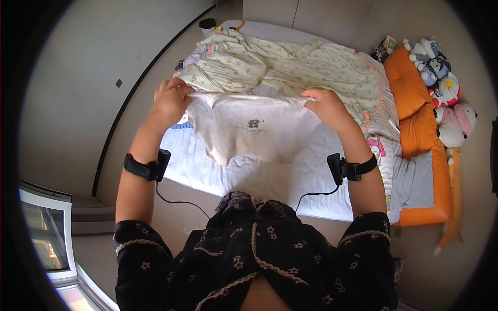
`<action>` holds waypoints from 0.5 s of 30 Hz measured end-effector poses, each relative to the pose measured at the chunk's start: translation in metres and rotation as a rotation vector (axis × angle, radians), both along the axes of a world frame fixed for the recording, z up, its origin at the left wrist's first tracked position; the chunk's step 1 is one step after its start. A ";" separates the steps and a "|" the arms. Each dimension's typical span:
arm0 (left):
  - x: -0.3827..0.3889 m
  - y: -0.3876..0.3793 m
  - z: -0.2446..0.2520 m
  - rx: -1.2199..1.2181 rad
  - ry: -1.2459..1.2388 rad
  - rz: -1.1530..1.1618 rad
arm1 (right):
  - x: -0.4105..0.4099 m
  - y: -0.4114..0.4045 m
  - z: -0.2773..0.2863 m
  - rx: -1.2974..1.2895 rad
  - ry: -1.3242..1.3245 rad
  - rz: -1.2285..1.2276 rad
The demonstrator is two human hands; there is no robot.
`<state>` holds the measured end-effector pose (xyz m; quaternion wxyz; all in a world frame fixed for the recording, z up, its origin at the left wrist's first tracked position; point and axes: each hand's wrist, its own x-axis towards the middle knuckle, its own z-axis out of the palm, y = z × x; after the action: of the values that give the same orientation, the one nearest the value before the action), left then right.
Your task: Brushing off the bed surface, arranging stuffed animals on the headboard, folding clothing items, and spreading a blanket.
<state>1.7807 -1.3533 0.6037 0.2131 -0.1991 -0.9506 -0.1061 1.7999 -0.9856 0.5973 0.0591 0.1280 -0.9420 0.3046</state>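
Note:
A white cloth garment (253, 134), perhaps a T-shirt, hangs stretched between my two hands over the bed. Dark printed writing and a small dark emblem mark its middle. My left hand (171, 101) grips one end of the top edge, and my right hand (325, 105) pinches the other end. From there the fabric droops towards me, its lower edge uneven. Beneath it lies the pale bed sheet (249, 180), partly hidden by the garment.
A rumpled pale-green patterned quilt (311, 64) covers the bed's far side. An orange padded headboard (408, 89) stands on the right, with several plush toys (439, 68) behind it and a grey pillow (414, 180) against it. A window (46, 233) is at lower left.

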 end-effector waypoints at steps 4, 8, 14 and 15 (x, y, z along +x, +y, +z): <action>0.009 -0.004 0.041 0.044 0.266 -0.120 | 0.009 -0.017 0.028 0.023 0.471 -0.103; 0.051 0.015 0.030 0.238 0.562 -0.189 | 0.037 -0.033 0.004 -0.080 0.788 -0.259; 0.089 -0.044 -0.110 -0.084 -0.448 -0.607 | 0.077 -0.008 -0.146 0.442 -0.417 0.444; 0.093 -0.044 -0.101 -0.017 -0.549 -0.512 | 0.078 -0.009 -0.139 0.408 -0.468 0.372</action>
<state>1.8737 -1.3974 0.5027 -0.0849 -0.3964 -0.8926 -0.1973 1.8783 -0.9943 0.4585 -0.2415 0.2330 -0.9320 0.1371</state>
